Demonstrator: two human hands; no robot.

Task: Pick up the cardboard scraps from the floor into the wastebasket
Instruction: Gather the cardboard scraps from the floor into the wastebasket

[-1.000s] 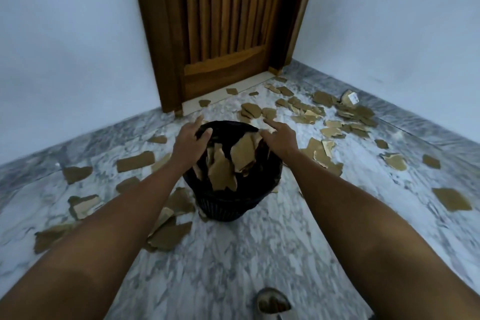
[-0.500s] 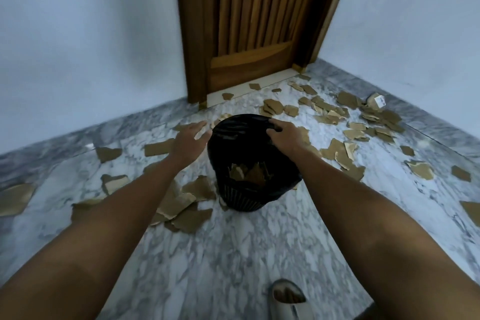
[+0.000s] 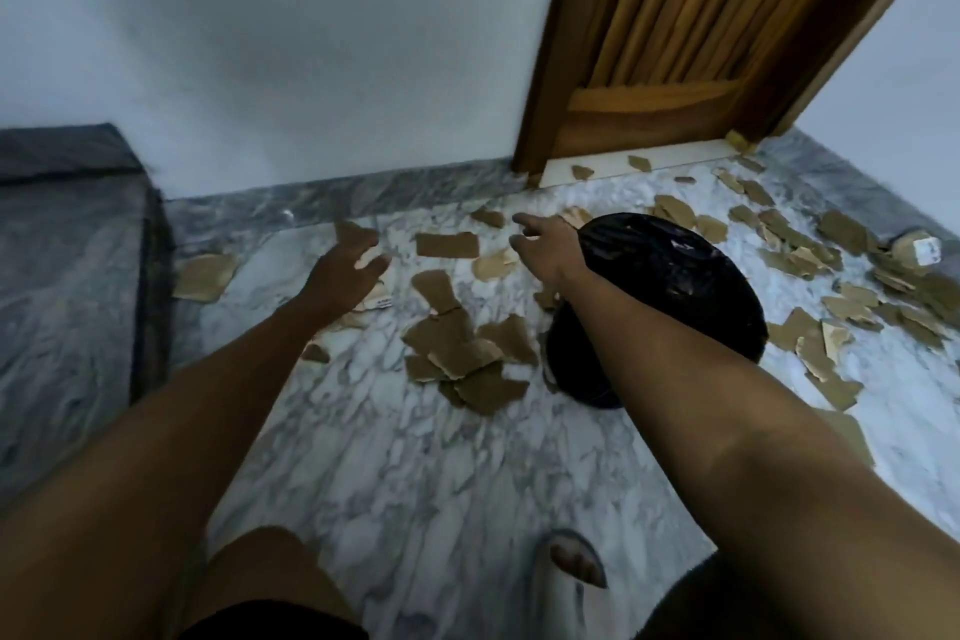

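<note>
Cardboard scraps (image 3: 460,353) litter marble floor (image 3: 415,483) left of wastebasket (image 3: 675,296); both hands spread, empty: left hand (image 3: 343,276), right hand (image 3: 545,247).

We've got bare forearms, no sleeves, no watch/rings on l. hand (image 3: 340,276) or r. hand (image 3: 548,244). Dark shorts (image 3: 275,621); pale open-toe sandal (image 3: 566,582), toes showing.
</note>
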